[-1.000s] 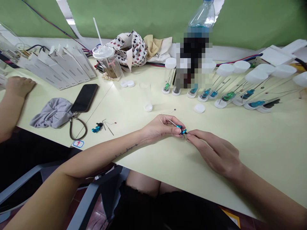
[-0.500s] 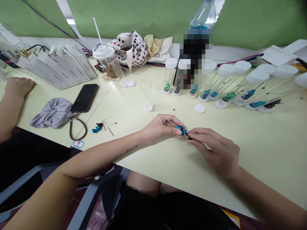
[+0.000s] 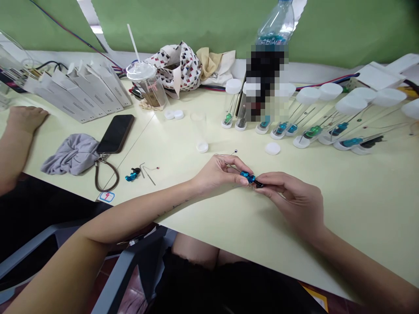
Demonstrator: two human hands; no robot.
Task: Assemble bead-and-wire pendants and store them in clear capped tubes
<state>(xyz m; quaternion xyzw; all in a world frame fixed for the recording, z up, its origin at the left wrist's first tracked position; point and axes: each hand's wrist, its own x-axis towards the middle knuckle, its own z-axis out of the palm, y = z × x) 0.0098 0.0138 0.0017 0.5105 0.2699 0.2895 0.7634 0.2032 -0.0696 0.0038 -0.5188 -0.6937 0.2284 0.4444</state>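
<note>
My left hand [image 3: 218, 174] pinches a small blue metal tool [image 3: 247, 176] with a thin wire shaft that sticks out to the upper left. My right hand [image 3: 291, 200] meets it from the right, its fingertips closed on the tool's dark end [image 3: 259, 184]. Both hands rest low over the pale yellow table [image 3: 360, 205]. A loose thin pin with a dark head [image 3: 233, 152] lies just behind my left hand. Another blue and black tool [image 3: 132, 174] lies with bent wires to the left.
A row of clear tubes with white caps [image 3: 310, 122] leans along the back right. An open tube [image 3: 200, 131] and loose white caps stand in the middle. A black phone [image 3: 115, 133], grey cloth [image 3: 70, 153], white boxes [image 3: 81, 93], a lidded cup [image 3: 147, 85] and another person's hand [image 3: 24, 117] are at left.
My right hand has drawn in closer and curled its fingers over the tool's end. The wire shaft has tilted lower and turned slightly.
</note>
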